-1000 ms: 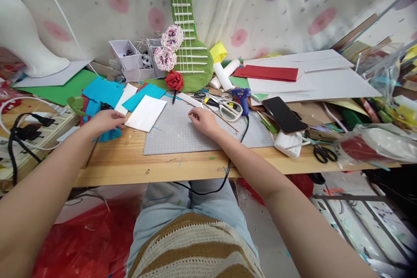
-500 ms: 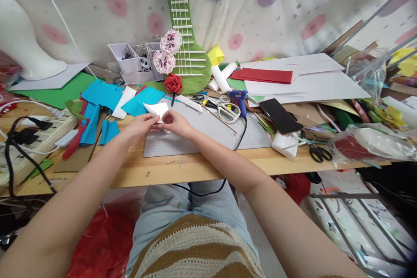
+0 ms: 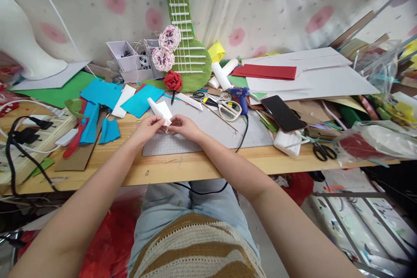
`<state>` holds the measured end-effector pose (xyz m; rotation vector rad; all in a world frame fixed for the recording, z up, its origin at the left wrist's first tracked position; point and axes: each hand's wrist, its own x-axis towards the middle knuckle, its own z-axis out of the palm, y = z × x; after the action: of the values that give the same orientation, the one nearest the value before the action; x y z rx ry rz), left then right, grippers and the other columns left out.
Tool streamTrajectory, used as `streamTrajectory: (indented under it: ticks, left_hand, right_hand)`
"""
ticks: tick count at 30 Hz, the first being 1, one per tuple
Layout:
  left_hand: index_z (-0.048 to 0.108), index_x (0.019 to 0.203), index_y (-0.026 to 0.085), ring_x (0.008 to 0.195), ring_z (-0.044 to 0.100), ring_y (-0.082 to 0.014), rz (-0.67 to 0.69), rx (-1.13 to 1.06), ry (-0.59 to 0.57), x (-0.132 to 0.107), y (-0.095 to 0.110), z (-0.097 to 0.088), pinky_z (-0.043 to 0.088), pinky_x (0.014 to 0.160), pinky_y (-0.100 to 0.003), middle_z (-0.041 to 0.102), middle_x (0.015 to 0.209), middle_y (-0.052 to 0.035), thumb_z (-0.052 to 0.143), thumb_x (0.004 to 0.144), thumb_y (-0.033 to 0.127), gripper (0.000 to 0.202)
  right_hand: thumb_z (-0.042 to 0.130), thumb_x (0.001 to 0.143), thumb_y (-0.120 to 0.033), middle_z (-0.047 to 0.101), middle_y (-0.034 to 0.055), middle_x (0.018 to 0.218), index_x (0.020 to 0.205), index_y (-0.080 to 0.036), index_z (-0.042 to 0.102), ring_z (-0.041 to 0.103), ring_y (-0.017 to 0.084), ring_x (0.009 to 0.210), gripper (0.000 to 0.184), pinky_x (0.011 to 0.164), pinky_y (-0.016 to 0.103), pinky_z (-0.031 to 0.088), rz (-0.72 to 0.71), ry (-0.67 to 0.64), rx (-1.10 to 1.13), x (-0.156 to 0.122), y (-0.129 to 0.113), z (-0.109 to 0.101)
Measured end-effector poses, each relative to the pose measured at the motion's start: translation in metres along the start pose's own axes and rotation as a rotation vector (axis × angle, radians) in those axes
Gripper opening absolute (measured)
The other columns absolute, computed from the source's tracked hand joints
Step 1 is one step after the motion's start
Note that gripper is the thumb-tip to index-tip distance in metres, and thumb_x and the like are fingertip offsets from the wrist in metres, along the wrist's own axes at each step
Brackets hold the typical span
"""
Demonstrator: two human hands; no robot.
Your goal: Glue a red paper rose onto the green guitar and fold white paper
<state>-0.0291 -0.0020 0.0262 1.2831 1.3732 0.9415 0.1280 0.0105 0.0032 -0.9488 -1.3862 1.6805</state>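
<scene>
Between my two hands is a piece of white paper point(image 3: 162, 110), curled and pointing up and away from me over the grey cutting mat point(image 3: 198, 141). My left hand point(image 3: 151, 128) pinches its lower left edge. Close beside it, my right hand point(image 3: 184, 127) grips the lower right side, the fingertips of both hands nearly meeting. Just beyond lie blue crepe paper pieces point(image 3: 142, 100) and a white strip point(image 3: 190, 101). Scissors with cream handles point(image 3: 229, 110) rest to the right of the hands.
A green paper guitar point(image 3: 195, 63) with paper flowers stands at the back. On the right are a blue glue gun point(image 3: 240, 94) with its cord, a phone point(image 3: 282, 113), black scissors point(image 3: 324, 152) and white boards point(image 3: 312, 80). A power strip point(image 3: 48, 139) lies at the left.
The white paper has turned in my fingers and now stands more open and upright. My right hand has moved slightly right and down; the view has shifted a little.
</scene>
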Motion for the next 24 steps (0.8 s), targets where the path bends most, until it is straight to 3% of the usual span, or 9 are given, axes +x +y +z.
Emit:
streamTrajectory:
  ticks: [5, 9, 12, 15, 18, 22, 24]
  left_hand:
    - [0.058, 0.066, 0.018, 0.062, 0.059, -0.0143, 0.030, 0.050, -0.001, -0.001, 0.000, 0.005, 0.050, 0.064, -0.029, 0.062, 0.063, 0.0003, 0.074, 0.052, 0.052, 0.040]
    - [0.058, 0.070, 0.019, 0.077, 0.064, -0.0200, 0.006, -0.032, 0.037, -0.001, 0.006, -0.005, 0.052, 0.071, -0.032, 0.066, 0.071, -0.0013, 0.073, 0.055, 0.043, 0.032]
    - [0.057, 0.072, 0.020, 0.090, 0.064, -0.0214, 0.009, -0.247, 0.115, -0.002, 0.016, -0.031, 0.052, 0.079, -0.035, 0.069, 0.080, -0.0014, 0.067, 0.059, 0.034, 0.022]
    - [0.059, 0.079, 0.021, 0.100, 0.061, -0.0180, 0.078, -0.488, 0.184, -0.007, 0.028, -0.067, 0.049, 0.089, -0.033, 0.071, 0.087, 0.0009, 0.061, 0.062, 0.029, 0.018]
    - [0.056, 0.074, 0.021, 0.109, 0.056, -0.0143, 0.188, -0.599, 0.268, -0.013, 0.039, -0.101, 0.044, 0.097, -0.029, 0.071, 0.088, 0.0045, 0.056, 0.067, 0.028, 0.010]
    - [0.057, 0.076, 0.023, 0.122, 0.048, -0.0160, 0.380, -0.488, 0.361, -0.023, 0.049, -0.130, 0.039, 0.103, -0.033, 0.070, 0.096, 0.0059, 0.050, 0.069, 0.036, 0.017]
    - [0.059, 0.081, 0.023, 0.122, 0.049, -0.0204, 0.399, -0.274, 0.507, -0.025, 0.052, -0.137, 0.041, 0.101, -0.039, 0.069, 0.101, 0.0038, 0.042, 0.069, 0.045, 0.031]
  right_hand:
    - [0.067, 0.076, -0.019, 0.061, -0.0052, 0.060, 0.075, -0.018, 0.048, 0.062, 0.007, 0.056, 0.019, 0.055, 0.018, 0.052, 0.025, 0.048, -0.006, 0.000, -0.002, 0.002]
    - [0.059, 0.083, -0.016, 0.060, -0.0057, 0.055, 0.073, -0.018, 0.046, 0.062, 0.007, 0.053, 0.017, 0.051, 0.016, 0.051, 0.097, 0.126, -0.002, 0.005, -0.008, 0.002]
    - [0.057, 0.084, -0.014, 0.060, -0.0058, 0.053, 0.072, -0.018, 0.044, 0.062, 0.007, 0.051, 0.018, 0.049, 0.016, 0.051, 0.102, 0.187, 0.026, 0.009, -0.017, 0.000]
    - [0.055, 0.086, -0.012, 0.060, -0.0052, 0.053, 0.073, -0.019, 0.042, 0.063, 0.008, 0.052, 0.020, 0.048, 0.016, 0.051, 0.119, 0.204, 0.058, 0.011, -0.026, -0.001]
    - [0.051, 0.087, -0.008, 0.060, -0.0047, 0.050, 0.073, -0.019, 0.041, 0.062, 0.009, 0.049, 0.020, 0.045, 0.016, 0.050, 0.193, 0.208, 0.047, 0.014, -0.025, 0.001]
    - [0.054, 0.083, -0.008, 0.058, -0.0043, 0.046, 0.074, -0.020, 0.040, 0.061, 0.011, 0.046, 0.020, 0.042, 0.020, 0.051, 0.274, 0.199, -0.044, 0.023, -0.016, 0.007]
    - [0.057, 0.082, -0.009, 0.058, -0.0039, 0.047, 0.074, -0.020, 0.040, 0.061, 0.012, 0.045, 0.022, 0.042, 0.021, 0.051, 0.297, 0.171, -0.083, 0.027, -0.013, 0.012]
